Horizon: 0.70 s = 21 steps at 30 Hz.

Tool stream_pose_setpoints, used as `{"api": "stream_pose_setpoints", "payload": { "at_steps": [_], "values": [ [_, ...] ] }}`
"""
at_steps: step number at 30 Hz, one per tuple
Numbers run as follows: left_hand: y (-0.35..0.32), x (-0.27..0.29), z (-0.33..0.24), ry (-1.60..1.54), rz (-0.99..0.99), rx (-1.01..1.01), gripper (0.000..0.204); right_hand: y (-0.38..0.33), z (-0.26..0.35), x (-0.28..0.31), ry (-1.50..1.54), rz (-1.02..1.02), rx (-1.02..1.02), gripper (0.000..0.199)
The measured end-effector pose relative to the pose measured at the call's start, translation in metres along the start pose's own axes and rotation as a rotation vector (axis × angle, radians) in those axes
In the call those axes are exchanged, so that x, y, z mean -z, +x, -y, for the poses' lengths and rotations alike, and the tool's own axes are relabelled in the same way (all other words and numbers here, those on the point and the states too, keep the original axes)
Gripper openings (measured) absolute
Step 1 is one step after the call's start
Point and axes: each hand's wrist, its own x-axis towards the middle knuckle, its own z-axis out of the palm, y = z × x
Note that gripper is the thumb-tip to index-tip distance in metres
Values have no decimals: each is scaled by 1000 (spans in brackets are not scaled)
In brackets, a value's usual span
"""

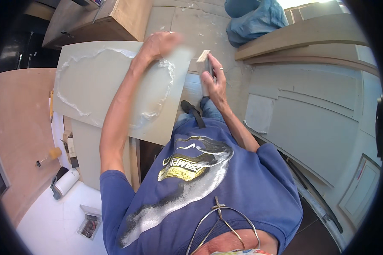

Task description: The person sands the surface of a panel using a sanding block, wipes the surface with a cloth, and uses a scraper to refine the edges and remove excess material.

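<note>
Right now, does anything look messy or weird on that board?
Yes. The grey board has an uneven ring of whitish paste smeared around its face, thick in some spots and thin in others. The left hand rests on its top edge; the right hand holds a scraper.

The panel (102,80) at ten o'clock is pale grey-green, ringed by a loose loop of glossy white glue. The scraper (205,63) at twelve o'clock has a pale cream blade and a grey handle. The person's T-shirt (225,182) at six o'clock is blue, printed with a white, black and yellow graphic. The bag (253,19) at one o'clock is blue. The boards (310,36) beside it are light tan. The tabletop (21,127) at nine o'clock is pinkish brown. The roll (66,182) at eight o'clock is white.
</note>
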Motion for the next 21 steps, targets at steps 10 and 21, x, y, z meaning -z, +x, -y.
{"api": "stream_pose_setpoints", "payload": {
  "at_steps": [10, 21],
  "values": [
    [-16, -45, -33, 100, -192, -329, 23, 16, 0, 39, 43, -167, -144, 59],
    [-25, -51, -32, 251, -143, -277, 23, 19, -6, 13, 98, 72, -237, 66]
  ]
}}
